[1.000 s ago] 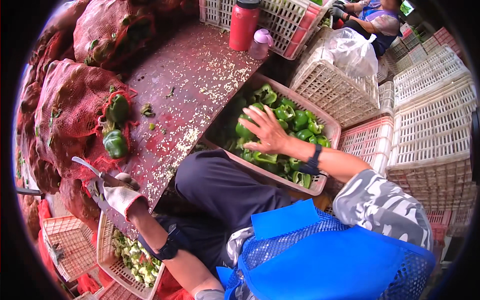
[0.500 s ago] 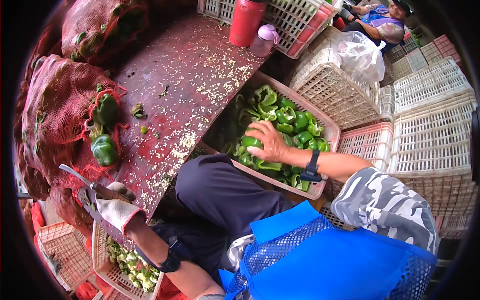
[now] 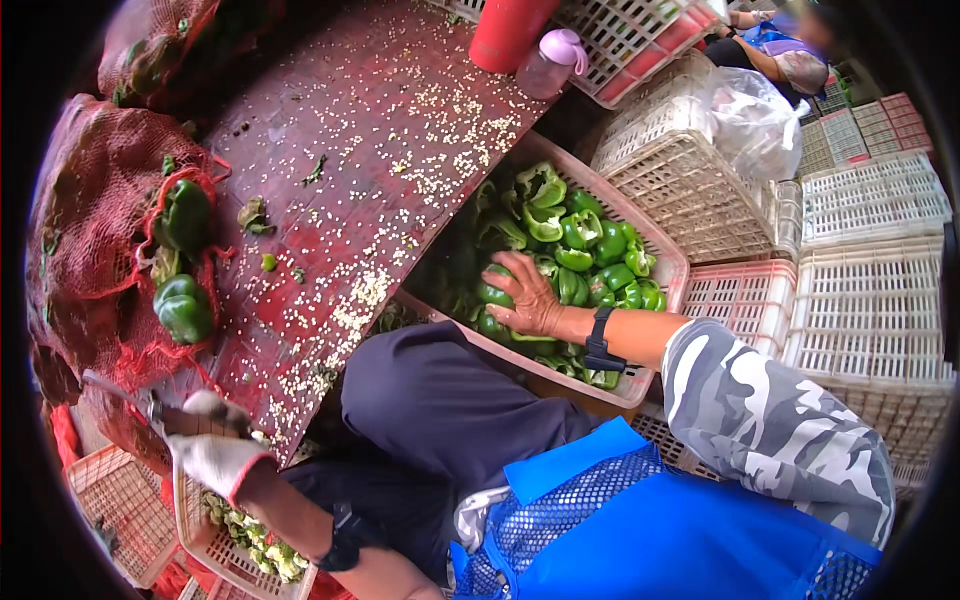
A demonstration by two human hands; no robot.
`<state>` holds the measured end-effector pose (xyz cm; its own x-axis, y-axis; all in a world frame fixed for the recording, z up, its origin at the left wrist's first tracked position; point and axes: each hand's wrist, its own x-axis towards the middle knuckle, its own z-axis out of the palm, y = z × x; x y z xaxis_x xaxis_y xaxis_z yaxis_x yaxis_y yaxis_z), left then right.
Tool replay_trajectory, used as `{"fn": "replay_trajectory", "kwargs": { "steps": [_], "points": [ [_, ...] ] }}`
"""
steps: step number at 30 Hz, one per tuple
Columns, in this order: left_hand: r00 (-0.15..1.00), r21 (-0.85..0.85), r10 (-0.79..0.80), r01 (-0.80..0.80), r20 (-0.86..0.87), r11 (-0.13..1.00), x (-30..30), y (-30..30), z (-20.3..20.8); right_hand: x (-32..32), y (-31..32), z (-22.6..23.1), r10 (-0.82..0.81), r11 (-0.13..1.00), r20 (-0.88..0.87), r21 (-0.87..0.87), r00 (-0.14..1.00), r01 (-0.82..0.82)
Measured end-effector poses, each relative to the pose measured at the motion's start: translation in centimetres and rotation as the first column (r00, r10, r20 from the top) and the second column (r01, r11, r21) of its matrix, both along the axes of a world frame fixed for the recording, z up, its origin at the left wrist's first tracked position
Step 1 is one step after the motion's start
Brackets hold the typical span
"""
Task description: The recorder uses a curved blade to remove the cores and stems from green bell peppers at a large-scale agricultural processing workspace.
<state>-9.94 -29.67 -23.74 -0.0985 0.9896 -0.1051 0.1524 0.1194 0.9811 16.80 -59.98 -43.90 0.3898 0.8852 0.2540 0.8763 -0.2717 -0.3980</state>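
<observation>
My right hand is bare and reaches into a pale pink plastic crate of cut green bell peppers. Its fingers curl over one green bell pepper near the crate's table side. My left hand, in a whitish work glove, is closed round a knife at the table's near left edge. The knife's curved blade points away to the left and is smeared by motion. Two whole green bell peppers lie at the mouth of a red mesh sack on the table.
Pale seeds cover much of the dark red tabletop. A red bottle and a lilac-lidded cup stand at its far edge. Stacked crates rise to the right. Below my left hand, another crate holds pepper trimmings. A person sits at far right.
My left hand with the knife has moved down and slightly left. My right hand stays over the peppers, its fingers a little lower on the pepper. The view has shifted slightly.
</observation>
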Motion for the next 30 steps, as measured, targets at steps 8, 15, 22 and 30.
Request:
{"fn": "replay_trajectory", "kwargs": {
  "steps": [8, 15, 22, 30],
  "points": [
    [0.988, -0.031, -0.011, 0.016, 0.155, 0.999, -3.0, 0.2, -1.1, -0.8, 3.7, 9.6, 0.201, 0.945, 0.214, -0.298, 0.956, -0.131],
    [0.987, -0.049, 0.037, -0.03, 0.156, 0.998, -3.3, -0.3, -0.6, 0.9, 5.8, 5.6, 0.386, 0.8, 0.004, -0.499, 0.922, -0.333],
    [0.995, -0.034, 0.077, -0.075, 0.062, 0.997, -3.0, -0.3, -0.3, 3.4, 5.5, 2.7, 0.446, 0.87, 0.133, -0.296, 0.885, -0.394],
    [0.989, -0.11, -0.015, 0.031, 0.148, 0.993, -3.7, 0.6, -1.3, 3.0, 6.6, 4.1, 0.325, 0.817, -0.077, -0.478, 0.942, -0.321]
  ]
}}
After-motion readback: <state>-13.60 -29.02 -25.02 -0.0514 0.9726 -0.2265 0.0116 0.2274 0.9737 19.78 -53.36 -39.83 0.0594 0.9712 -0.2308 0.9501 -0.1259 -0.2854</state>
